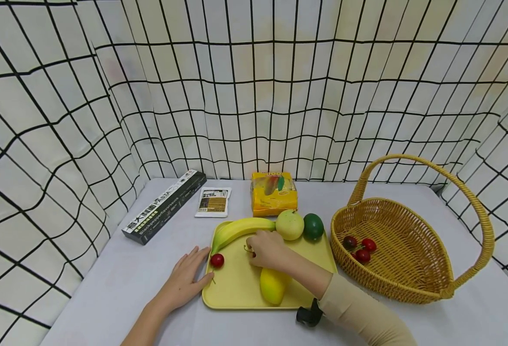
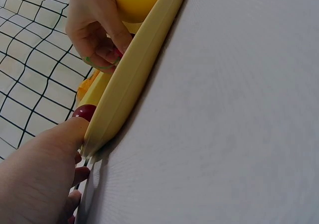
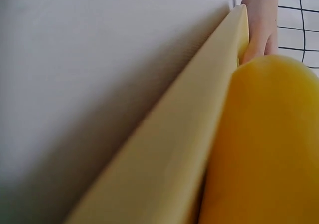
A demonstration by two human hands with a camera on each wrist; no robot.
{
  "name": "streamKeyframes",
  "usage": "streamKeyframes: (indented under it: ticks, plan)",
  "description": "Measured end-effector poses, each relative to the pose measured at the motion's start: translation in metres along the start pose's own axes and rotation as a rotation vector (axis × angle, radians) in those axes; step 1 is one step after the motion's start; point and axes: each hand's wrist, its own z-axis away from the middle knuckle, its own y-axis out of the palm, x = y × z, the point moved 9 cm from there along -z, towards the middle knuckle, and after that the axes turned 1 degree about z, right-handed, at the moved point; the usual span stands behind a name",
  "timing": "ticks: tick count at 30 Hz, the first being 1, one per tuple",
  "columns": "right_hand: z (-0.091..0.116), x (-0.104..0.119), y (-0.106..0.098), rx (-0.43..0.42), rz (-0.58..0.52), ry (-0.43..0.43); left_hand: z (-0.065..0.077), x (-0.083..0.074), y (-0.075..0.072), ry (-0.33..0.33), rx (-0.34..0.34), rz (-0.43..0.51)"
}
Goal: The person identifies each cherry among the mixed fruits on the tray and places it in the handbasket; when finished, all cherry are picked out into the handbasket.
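Observation:
My right hand (image 1: 267, 250) reaches over the yellow tray (image 1: 241, 290) and pinches a red cherry (image 2: 118, 53) by its fingertips, its stem sticking out. The cherry is mostly hidden behind the fingers and the tray wall. My left hand (image 1: 186, 278) lies with spread fingers at the tray's left edge, thumb on the rim. Close to that thumb, another cherry (image 1: 217, 260) sits inside the tray. A yellow mango (image 1: 273, 288) lies under the right forearm and fills much of the right wrist view. Along the tray's back are a banana (image 1: 241, 228), a pale green round fruit (image 1: 290, 225) and an avocado (image 1: 313, 227).
To the right stands a wicker basket (image 1: 409, 290) with a tall handle and several cherries (image 1: 363, 255) inside. Behind the tray are a yellow package (image 1: 274, 194), a small sachet (image 1: 213, 202) and a long black pasta box (image 1: 165, 207). Grid-patterned cloth walls surround the table.

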Motion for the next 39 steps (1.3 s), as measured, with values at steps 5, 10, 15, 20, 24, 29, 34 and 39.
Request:
streamKeyframes:
  ticks: [5,10,15,20,24,29,34,39]
  plan:
    - [0.0009,-0.0029,-0.0020,-0.016,0.014,0.018,0.0002,0.0008,0.0003,0.001,-0.001,0.001]
    - [0.0013,-0.0025,-0.0034,-0.015,0.002,0.013,0.0000,0.0010,0.0001,0.011,-0.011,-0.005]
    - [0.0005,-0.0030,-0.0024,0.002,-0.016,0.024,0.0003,0.0003,-0.0009,0.026,-0.027,-0.008]
    - [0.0006,-0.0028,-0.0016,0.005,-0.039,0.022,0.0007,-0.0009,-0.0019,0.043,-0.047,-0.008]
    - [0.0018,-0.0017,-0.0033,-0.008,-0.065,0.009,0.0007,-0.0012,-0.0020,0.050,-0.055,-0.015]
    - [0.0033,-0.0010,-0.0054,-0.013,-0.086,0.003,0.0003,-0.0016,-0.0017,0.050,-0.053,-0.024]
    - [0.0040,-0.0006,-0.0063,0.000,-0.098,0.006,0.0002,-0.0015,-0.0017,0.041,-0.044,-0.018]
    - [0.0044,-0.0004,-0.0064,0.018,-0.129,0.020,0.0003,-0.0023,-0.0021,0.048,-0.046,-0.015]
